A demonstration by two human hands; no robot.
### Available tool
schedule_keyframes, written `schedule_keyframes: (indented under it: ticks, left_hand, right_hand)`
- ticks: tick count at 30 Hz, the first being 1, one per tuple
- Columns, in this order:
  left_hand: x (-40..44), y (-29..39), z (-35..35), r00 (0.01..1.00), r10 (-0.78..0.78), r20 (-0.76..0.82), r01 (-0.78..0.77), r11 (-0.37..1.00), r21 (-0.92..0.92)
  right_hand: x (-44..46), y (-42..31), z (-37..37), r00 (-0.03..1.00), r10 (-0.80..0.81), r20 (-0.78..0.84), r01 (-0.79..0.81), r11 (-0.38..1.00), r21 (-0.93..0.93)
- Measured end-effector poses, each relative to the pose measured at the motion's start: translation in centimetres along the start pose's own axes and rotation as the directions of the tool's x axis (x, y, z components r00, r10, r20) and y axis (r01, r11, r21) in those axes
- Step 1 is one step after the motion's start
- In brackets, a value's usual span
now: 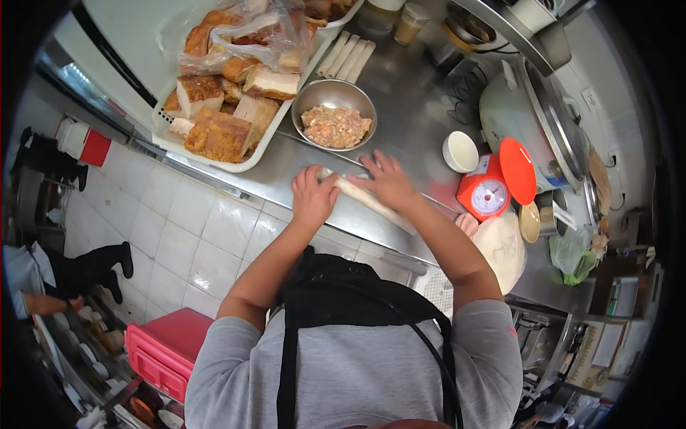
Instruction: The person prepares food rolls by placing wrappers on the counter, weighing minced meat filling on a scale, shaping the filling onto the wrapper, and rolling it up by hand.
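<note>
A long pale roll (pixel 368 199) lies slantwise on the steel counter near its front edge. My left hand (pixel 314 191) presses on its upper left end, fingers bent over it. Just right of that, my right hand (pixel 386 180) rests on the roll with its fingers apart. Behind my hands stands a metal bowl (pixel 366 100) holding pinkish minced filling (pixel 336 126). Several finished-looking pale rolls (pixel 346 57) lie side by side beyond the bowl.
At the left is a white tray (pixel 251 163) of roasted meat chunks. To the right stand a white bowl (pixel 460 151), a red scale (pixel 489 196), a stack of round pale sheets (pixel 500 247) and a large pot (pixel 507 107). Another person (pixel 68 268) is at the far left.
</note>
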State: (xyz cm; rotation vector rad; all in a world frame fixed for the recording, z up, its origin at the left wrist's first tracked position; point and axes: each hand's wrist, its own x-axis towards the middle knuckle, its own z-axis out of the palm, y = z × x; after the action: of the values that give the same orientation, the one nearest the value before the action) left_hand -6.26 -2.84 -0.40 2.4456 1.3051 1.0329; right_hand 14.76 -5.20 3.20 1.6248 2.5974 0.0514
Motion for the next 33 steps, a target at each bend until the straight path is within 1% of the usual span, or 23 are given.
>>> schedule_keyframes:
  ticks: [1,2,4,5,7,8,9,10,12,15,18,19,21,22,25,28,31,33]
  left_hand:
    - [0.0,0.1,-0.2,1.000,0.006,0.007,-0.006,1.000,0.003]
    - [0.1,0.4,-0.3,1.000,0.011,0.021,-0.012,0.999,0.052]
    - [0.5,1.4,-0.8,0.999,0.024,0.042,-0.030,0.988,0.150]
    - [0.5,1.4,-0.7,0.993,0.102,0.066,-0.108,0.990,0.093]
    - [0.4,1.9,0.4,0.956,0.275,0.099,-0.272,0.961,-0.046]
    - [0.3,1.6,1.6,0.931,0.318,0.176,-0.303,0.947,-0.109]
    - [0.4,1.2,2.2,0.918,0.339,0.204,-0.311,0.937,-0.159]
    - [0.7,0.6,2.5,0.902,0.364,0.233,-0.319,0.925,-0.207]
    - [1.6,0.2,2.0,0.876,0.449,0.174,-0.409,0.884,-0.226]
    - [2.8,-0.5,1.5,0.838,0.521,0.164,-0.466,0.838,-0.283]
    - [3.5,-0.9,2.0,0.843,0.491,0.219,-0.411,0.852,-0.326]
    - [3.9,-1.0,2.2,0.828,0.505,0.244,-0.426,0.849,-0.312]
    - [4.7,-1.1,2.5,0.793,0.533,0.295,-0.462,0.842,-0.280]
    - [4.9,-1.1,2.6,0.790,0.552,0.266,-0.488,0.829,-0.273]
    - [5.6,-0.3,2.6,0.784,0.592,0.188,-0.546,0.801,-0.246]
    - [5.8,0.1,2.4,0.793,0.585,0.170,-0.554,0.808,-0.200]
    - [5.9,-0.4,3.3,0.812,0.544,0.211,-0.523,0.839,-0.152]
    - [5.8,-0.5,3.7,0.826,0.516,0.226,-0.498,0.857,-0.135]
  right_hand:
    - [0.2,0.6,0.0,0.999,0.038,-0.017,-0.039,0.998,-0.046]
    - [0.3,1.0,-0.1,0.996,0.075,-0.038,-0.078,0.992,-0.094]
    - [-0.1,0.3,-1.7,0.979,0.195,0.064,-0.200,0.975,0.093]
    - [-0.4,-0.1,-2.3,0.962,0.245,0.123,-0.264,0.948,0.180]
    - [-1.3,-3.2,-2.4,0.960,0.278,-0.018,-0.258,0.913,0.316]
    - [-1.9,-4.5,-1.7,0.943,0.318,-0.100,-0.272,0.907,0.322]
    - [-2.7,-5.3,-0.5,0.914,0.362,-0.182,-0.292,0.900,0.323]
    - [-3.8,-5.7,0.5,0.883,0.414,-0.221,-0.337,0.887,0.315]
    - [-5.5,-6.1,2.1,0.815,0.494,-0.303,-0.405,0.860,0.311]
    - [-8.3,-6.3,3.6,0.721,0.572,-0.390,-0.472,0.818,0.328]
    - [-9.3,-5.9,4.0,0.654,0.615,-0.440,-0.480,0.787,0.387]
    - [-9.5,-5.8,4.1,0.633,0.628,-0.454,-0.482,0.778,0.403]
    - [-9.4,-5.4,4.2,0.597,0.699,-0.394,-0.561,0.715,0.418]
    - [-9.3,-5.2,4.1,0.575,0.732,-0.365,-0.598,0.681,0.423]
    - [-8.4,-5.3,3.5,0.441,0.854,-0.277,-0.785,0.516,0.342]
    - [-7.3,-5.5,2.9,0.507,0.719,-0.475,-0.697,0.667,0.266]
    - [-6.3,-6.0,3.1,0.666,0.638,-0.386,-0.587,0.768,0.256]
    - [-6.3,-5.2,3.6,0.681,0.645,-0.347,-0.548,0.763,0.344]
